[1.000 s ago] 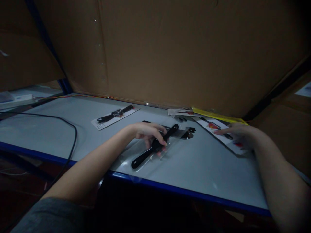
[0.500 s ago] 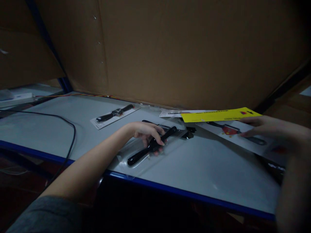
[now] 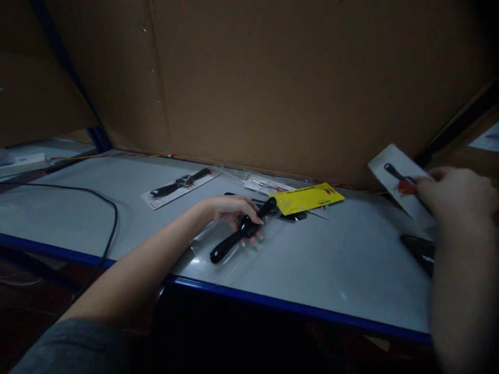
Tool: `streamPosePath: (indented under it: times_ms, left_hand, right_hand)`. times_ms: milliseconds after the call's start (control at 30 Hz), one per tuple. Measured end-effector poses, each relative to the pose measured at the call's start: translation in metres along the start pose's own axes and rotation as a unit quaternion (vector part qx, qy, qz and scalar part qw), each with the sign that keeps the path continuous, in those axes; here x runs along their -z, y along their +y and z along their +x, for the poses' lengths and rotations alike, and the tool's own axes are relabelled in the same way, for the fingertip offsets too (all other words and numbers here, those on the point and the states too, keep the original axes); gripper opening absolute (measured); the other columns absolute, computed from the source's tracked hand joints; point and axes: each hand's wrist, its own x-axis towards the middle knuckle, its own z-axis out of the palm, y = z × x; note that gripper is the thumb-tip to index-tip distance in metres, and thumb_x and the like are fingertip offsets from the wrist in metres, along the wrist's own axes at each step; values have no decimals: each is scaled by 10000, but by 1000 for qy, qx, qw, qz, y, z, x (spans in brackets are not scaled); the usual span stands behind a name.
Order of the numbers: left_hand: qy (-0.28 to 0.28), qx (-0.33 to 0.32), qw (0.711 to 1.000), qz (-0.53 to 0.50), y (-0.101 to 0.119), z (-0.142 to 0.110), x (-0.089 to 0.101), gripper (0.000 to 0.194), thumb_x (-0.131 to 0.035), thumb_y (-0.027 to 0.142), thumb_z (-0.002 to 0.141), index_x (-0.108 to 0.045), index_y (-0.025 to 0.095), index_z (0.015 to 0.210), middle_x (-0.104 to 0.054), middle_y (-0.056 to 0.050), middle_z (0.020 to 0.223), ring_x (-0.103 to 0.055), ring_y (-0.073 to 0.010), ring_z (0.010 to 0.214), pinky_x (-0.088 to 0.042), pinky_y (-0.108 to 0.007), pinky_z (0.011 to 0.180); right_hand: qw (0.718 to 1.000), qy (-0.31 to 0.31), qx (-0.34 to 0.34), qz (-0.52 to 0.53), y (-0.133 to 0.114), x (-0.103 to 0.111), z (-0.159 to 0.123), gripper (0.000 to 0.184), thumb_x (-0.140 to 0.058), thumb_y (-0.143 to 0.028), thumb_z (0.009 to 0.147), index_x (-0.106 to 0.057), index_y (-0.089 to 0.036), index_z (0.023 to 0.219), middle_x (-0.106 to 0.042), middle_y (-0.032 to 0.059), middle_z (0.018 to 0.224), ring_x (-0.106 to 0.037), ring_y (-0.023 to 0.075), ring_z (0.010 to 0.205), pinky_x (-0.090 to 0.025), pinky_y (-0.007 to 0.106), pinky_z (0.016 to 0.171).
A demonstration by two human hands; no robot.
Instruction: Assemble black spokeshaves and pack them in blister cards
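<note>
My left hand [image 3: 236, 215] curls under a clear plastic packet [image 3: 202, 244] and is shut on it. Inside the packet lies a black-strapped wristwatch [image 3: 244, 231], with my fingertips showing beneath it. My right hand [image 3: 454, 195] is raised at the far right, pinching a white backing card [image 3: 393, 166] by its lower edge. The card carries a dark item with a red part [image 3: 406, 186]. A yellow card [image 3: 307, 199] lies just beyond the watch's upper end, apart from both hands.
The grey workbench [image 3: 331, 265] has a blue front edge. A strapped watch on a white card [image 3: 179, 183] lies at the back left. A black cable [image 3: 93, 193] curves on the left, a dark object [image 3: 417, 252] lies under my right forearm, and cardboard [image 3: 273, 88] walls the back.
My right hand has lifted the white card off the bench and moved up to the right. The yellow card now lies further left, near the packet. My left hand has barely moved.
</note>
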Motion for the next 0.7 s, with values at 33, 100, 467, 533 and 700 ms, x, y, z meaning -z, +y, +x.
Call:
streamPosePath:
  times_ms: [33, 100, 467, 533, 700]
  left_hand:
    - [5, 3, 1000, -6, 1, 0, 0, 517, -668, 251, 685, -419, 136, 1124, -677, -71, 800, -673, -228, 719, -522, -478, 717]
    - [10, 3, 1000, -16, 2, 1, -1, 563, -665, 244, 678, -409, 128, 1166, -678, -75, 805, -671, -229, 706, -520, -473, 715]
    - [-4, 38, 999, 33, 9, -17, -2, 816, -658, 191, 653, -223, 148, 1341, -684, -55, 772, -673, -219, 644, -520, -338, 552]
    - [-32, 43, 997, 46, 10, -19, -6, 817, -680, 194, 651, -235, 168, 1335, -684, -50, 782, -678, -221, 657, -529, -346, 573]
    - [-66, 28, 995, 76, 13, -19, -15, 698, -718, 232, 648, -363, 194, 1248, -682, -46, 804, -677, -207, 619, -510, -272, 483]
  right_hand:
    - [999, 29, -19, 9, -9, 4, -5, 371, -562, -402, 735, -725, -155, 958, -666, 267, 838, -623, 381, 834, -388, 450, 567]
    - [989, 93, 24, 111, -34, 14, -20, 343, -532, -355, 770, -701, -196, 1023, -691, 179, 899, -635, 302, 864, -428, 406, 661]
    - [885, -153, 268, 349, -144, 1, -98, 153, -479, -268, 816, -595, -228, 907, -671, 42, 892, -628, 201, 802, -447, 290, 684]
    - [924, -113, 262, 255, -142, -5, -100, 189, -423, -293, 857, -579, -229, 941, -671, 60, 880, -630, 218, 782, -425, 297, 665]
    - [917, -160, 356, 85, -140, -29, -105, 200, -375, -241, 863, -545, -198, 958, -670, 108, 948, -621, 251, 866, -401, 315, 711]
